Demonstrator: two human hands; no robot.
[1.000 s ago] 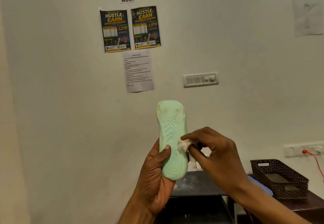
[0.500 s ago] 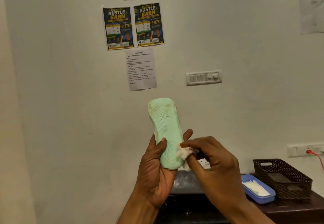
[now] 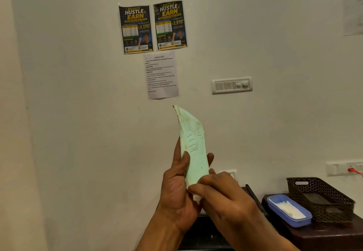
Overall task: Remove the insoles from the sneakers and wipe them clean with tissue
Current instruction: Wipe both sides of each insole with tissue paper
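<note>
Faced a pale wall [image 3: 78, 113] bearing posters [image 3: 153, 26] and a switch panel [image 3: 231, 85]. Low at right, a table [image 3: 330, 237] carrying a tray [image 3: 302, 222] just beside a basket [image 3: 322, 197]. In open air before the wall, an insole [image 3: 193, 148] gripped near-upright by the left hand [image 3: 176, 190]; tissue [image 3: 197, 197] pinched against its lower end by the right hand [image 3: 224, 197].

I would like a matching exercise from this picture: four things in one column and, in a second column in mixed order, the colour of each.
Things:
1. insole
2. tray
3. basket
4. switch panel

Colours:
a. dark brown
b. white
c. pale green
d. blue

Pairs: 1-c, 2-d, 3-a, 4-b
</note>
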